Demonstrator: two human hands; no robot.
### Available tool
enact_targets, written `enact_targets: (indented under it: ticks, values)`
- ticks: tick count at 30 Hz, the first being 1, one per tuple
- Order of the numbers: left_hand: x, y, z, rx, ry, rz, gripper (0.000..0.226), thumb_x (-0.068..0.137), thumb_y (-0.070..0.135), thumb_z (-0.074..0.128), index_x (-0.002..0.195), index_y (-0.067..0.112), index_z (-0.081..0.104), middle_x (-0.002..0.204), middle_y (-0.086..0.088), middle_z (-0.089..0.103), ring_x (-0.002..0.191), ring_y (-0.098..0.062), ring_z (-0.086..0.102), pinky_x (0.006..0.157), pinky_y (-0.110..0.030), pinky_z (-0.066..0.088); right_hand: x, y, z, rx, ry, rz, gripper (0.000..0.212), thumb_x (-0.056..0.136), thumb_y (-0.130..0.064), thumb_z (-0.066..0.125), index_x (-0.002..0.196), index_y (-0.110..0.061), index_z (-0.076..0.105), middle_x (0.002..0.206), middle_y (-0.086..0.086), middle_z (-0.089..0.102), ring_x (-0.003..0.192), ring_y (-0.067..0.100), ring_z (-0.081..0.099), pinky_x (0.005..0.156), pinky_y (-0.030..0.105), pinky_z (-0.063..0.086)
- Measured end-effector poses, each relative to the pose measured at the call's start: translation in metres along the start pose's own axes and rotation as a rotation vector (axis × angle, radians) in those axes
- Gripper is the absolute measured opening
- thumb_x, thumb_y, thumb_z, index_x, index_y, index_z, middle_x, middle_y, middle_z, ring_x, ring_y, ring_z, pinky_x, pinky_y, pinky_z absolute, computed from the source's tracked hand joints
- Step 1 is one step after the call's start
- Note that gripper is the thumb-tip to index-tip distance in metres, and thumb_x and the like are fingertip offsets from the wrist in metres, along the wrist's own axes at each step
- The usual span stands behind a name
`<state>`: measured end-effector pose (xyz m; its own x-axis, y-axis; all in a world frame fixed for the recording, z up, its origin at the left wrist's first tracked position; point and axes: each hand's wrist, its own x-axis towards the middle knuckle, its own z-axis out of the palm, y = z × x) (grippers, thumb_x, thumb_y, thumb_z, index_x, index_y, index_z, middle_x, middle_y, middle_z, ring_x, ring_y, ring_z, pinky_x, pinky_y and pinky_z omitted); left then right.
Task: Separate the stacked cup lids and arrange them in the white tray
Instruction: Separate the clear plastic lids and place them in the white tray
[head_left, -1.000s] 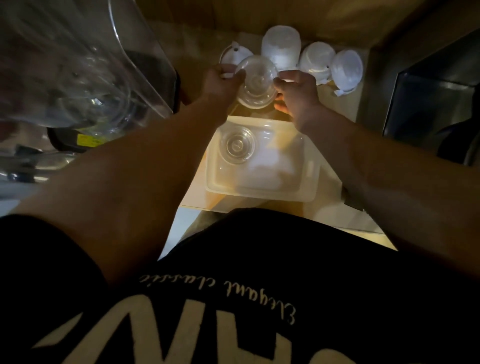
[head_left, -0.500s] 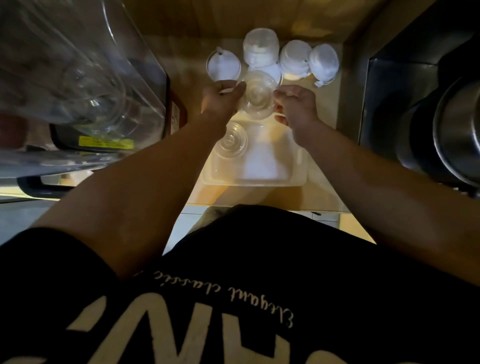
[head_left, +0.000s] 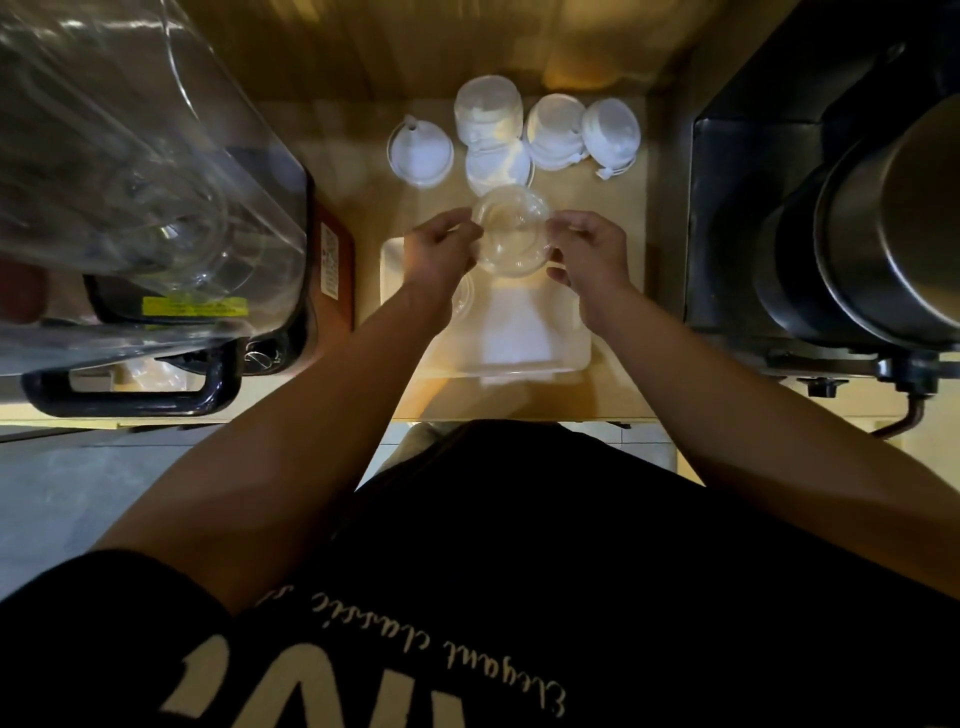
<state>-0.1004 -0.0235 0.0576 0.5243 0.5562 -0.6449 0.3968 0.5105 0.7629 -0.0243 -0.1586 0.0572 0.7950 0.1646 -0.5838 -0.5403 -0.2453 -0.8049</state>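
A pale wooden counter (head_left: 343, 156) was seen from above in dim light, with a white tray (head_left: 582, 353) set on it close to the near edge. The clear lids (head_left: 511, 231) were held in the air over the tray's far edge, between both hands. They were pinched at the left rim by the curled fingers of the left hand (head_left: 436, 249) and at the right rim by the thumb and fingertips of the right hand (head_left: 592, 249). How many lids were nested there could not be told. A single lid (head_left: 462, 301) was lying in the tray, partly hidden by the left forearm. White stacks (head_left: 556, 130) were grouped behind the hands. A clear container (head_left: 130, 182) was placed at the left, a metal pot (head_left: 883, 218) at the right.
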Motion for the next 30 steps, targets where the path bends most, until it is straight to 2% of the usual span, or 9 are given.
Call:
enact_targets:
  ticks: [6,11,16,19,24,27,30]
  values:
    - [-0.008,-0.03,-0.008,0.012,0.017,-0.038,0.029,0.083,0.008,0.068,0.111,0.014,0.069,0.087,-0.005,0.066,0.077,-0.017,0.058,0.076,-0.027,0.05,-0.011,0.019,-0.006,-0.023,0.002,0.008,0.014,0.09,-0.018,0.066,0.104,-0.017,0.065,0.078,0.002,0.061,0.069,0.01,0.059,0.061,0.024,0.052]
    - [-0.017,-0.047,-0.013,0.079,0.062,-0.054,0.025,0.085,0.011,0.067,0.109,0.017,0.069,0.08,-0.002,0.064,0.073,-0.016,0.056,0.075,-0.029,0.051,-0.019,0.037,-0.008,-0.085,0.01,-0.037,0.014,0.09,-0.022,0.066,0.104,-0.019,0.064,0.082,0.003,0.058,0.076,0.014,0.06,0.062,0.026,0.054]
    - [-0.019,-0.059,-0.017,0.165,0.103,-0.054,0.029,0.082,0.014,0.069,0.112,0.017,0.07,0.083,-0.001,0.068,0.079,-0.018,0.062,0.089,-0.037,0.054,-0.024,0.053,-0.01,-0.196,0.021,-0.073,0.012,0.088,-0.027,0.068,0.099,-0.025,0.062,0.086,0.001,0.063,0.085,0.023,0.066,0.078,0.044,0.06]
    - [-0.021,-0.065,-0.018,0.239,0.119,-0.046,0.031,0.082,0.017,0.069,0.112,0.019,0.07,0.094,-0.003,0.072,0.086,-0.019,0.064,0.096,-0.04,0.055,-0.028,0.059,-0.011,-0.267,0.027,-0.084,0.014,0.088,-0.027,0.067,0.101,-0.027,0.061,0.089,-0.003,0.064,0.092,0.023,0.067,0.085,0.047,0.058]
    - [-0.026,-0.074,-0.017,0.31,0.132,-0.064,0.035,0.085,0.015,0.061,0.119,0.019,0.068,0.107,-0.005,0.072,0.099,-0.024,0.067,0.097,-0.041,0.054,-0.032,0.067,-0.011,-0.397,0.035,-0.109,0.023,0.091,-0.026,0.062,0.113,-0.018,0.062,0.106,0.002,0.063,0.098,0.023,0.064,0.089,0.044,0.056]
    - [-0.027,-0.077,-0.017,0.34,0.129,-0.072,0.037,0.088,0.012,0.058,0.123,0.016,0.066,0.113,-0.006,0.07,0.103,-0.025,0.066,0.098,-0.041,0.054,-0.032,0.068,-0.011,-0.49,0.027,-0.134,0.026,0.094,-0.022,0.057,0.118,-0.014,0.063,0.117,0.007,0.064,0.105,0.023,0.061,0.094,0.03,0.049]
    - [-0.028,-0.08,-0.018,0.35,0.137,-0.073,0.037,0.088,0.01,0.057,0.124,0.015,0.065,0.11,-0.008,0.071,0.102,-0.027,0.067,0.096,-0.041,0.054,-0.033,0.066,-0.009,-0.523,0.008,-0.11,0.029,0.096,-0.021,0.054,0.123,-0.013,0.061,0.123,0.007,0.063,0.111,0.022,0.06,0.097,0.029,0.045]
